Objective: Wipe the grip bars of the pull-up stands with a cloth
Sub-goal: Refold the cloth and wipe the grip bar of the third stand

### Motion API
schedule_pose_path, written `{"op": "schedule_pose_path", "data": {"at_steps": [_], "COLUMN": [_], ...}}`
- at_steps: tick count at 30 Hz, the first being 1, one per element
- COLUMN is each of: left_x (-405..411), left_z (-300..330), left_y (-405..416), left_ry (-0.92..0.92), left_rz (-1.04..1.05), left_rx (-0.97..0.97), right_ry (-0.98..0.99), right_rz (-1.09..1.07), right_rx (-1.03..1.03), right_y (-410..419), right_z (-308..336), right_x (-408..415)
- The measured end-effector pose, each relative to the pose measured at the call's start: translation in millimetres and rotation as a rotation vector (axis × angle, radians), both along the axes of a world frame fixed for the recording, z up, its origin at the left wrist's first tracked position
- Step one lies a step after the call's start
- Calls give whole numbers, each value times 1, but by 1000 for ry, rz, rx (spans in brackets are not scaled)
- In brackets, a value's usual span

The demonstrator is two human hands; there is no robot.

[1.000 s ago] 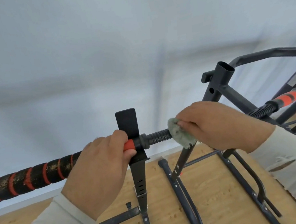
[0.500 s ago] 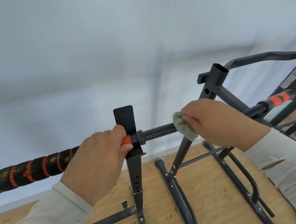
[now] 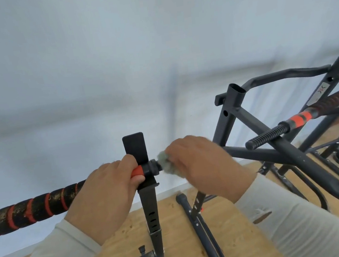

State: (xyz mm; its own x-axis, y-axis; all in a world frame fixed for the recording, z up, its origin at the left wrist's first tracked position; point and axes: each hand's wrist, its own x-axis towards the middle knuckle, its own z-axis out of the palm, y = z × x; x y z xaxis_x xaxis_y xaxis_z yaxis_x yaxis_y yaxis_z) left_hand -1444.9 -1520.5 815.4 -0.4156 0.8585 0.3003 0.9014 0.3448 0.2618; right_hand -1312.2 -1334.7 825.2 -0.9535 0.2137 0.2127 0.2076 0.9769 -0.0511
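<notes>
Head cam view, looking down at both hands working on the nearest pull-up stand. Using its black upright post (image 3: 135,148) as the landmark: the left hand (image 3: 106,198) sits just left of the post, fingers wrapped around the orange end of the grip bar (image 3: 34,207), which runs off to the left in black foam with orange rings and looks pretty grimy. The right hand (image 3: 204,167) is just right of the post, fingers pinching a small grey-green cloth (image 3: 167,165) and pressing it against the black collar where the bar comes through the post. The hand is a bit blurred, so the exact finger placement is hard to read.

Further right of the post, well apart, a second stand (image 3: 234,106) leans at an angle with its own threaded bar (image 3: 268,134) sticking out, orange band and dark grip beyond it. Below the post, black frame legs lie on the wooden surface (image 3: 231,228). Both sleeves are light-coloured.
</notes>
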Motion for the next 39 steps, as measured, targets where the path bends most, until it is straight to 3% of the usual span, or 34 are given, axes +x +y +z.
{"op": "schedule_pose_path", "data": {"at_steps": [2, 6, 9, 12, 14, 17, 19, 26, 32, 34, 39], "left_x": [-1, -2, -2, -4, -3, -4, -4, -4, -5, -5, -2], "left_z": [0, -3, -4, -5, -5, -3, -4, -1, -6, -6, -2], "left_y": [0, 0, 2, 2, 1, 1, 1, 0, 2, 2, 0], "left_ry": [6, 34, 42, 65, 60, 26, 17, -22, -3, -9, -20], "left_rz": [-5, 12, 16, 21, 7, -8, -14, 6, -11, -5, -10], "left_rx": [-1, 15, 31, 32, 27, -2, -17, -20, -20, -30, -41], "right_ry": [-132, -148, 69, 341, 280, 47, 24, -41, -280, -278, -78], "right_rz": [-124, -313, -358, -433, -327, -190, -176, 81, -177, -186, 54], "right_rx": [78, -156, -355, -427, -441, -278, -191, -199, -97, -96, -226], "right_y": [25, 60, 53, 46, 41, 36, 38, -15, 53, 55, -7], "right_z": [12, 23, 13, 11, 12, 8, 11, 13, 42, 42, 19], "right_x": [10, 48, 60, 57, 52, 38, 27, -21, 16, 12, -12]}}
